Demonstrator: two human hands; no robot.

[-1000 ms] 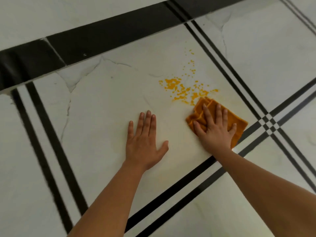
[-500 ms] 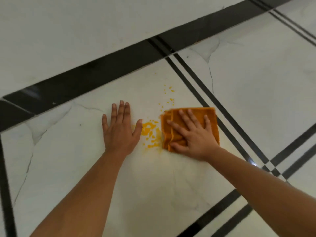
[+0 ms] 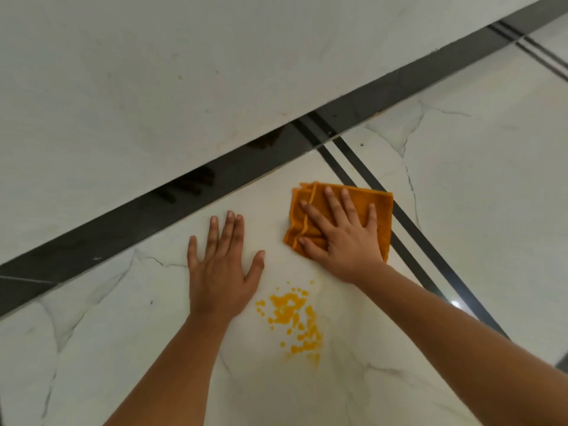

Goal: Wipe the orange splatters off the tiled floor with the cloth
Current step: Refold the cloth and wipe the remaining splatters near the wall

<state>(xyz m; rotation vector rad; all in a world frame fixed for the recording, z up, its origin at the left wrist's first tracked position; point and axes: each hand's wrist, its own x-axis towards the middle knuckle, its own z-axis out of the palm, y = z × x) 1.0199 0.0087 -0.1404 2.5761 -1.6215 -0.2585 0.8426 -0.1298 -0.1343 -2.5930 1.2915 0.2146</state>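
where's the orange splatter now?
Head view, lower centre: orange splatters on the tile, nearer the camera than the left hand and the cloth under the right hand.

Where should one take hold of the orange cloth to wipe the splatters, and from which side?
Probably from above, at its middle. The folded orange cloth lies flat on the floor tile, offering no raised part to pinch; the right hand presses on it with spread fingers. To lift it, its layered left edge looks easiest.

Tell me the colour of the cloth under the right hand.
Orange cloth; head view.
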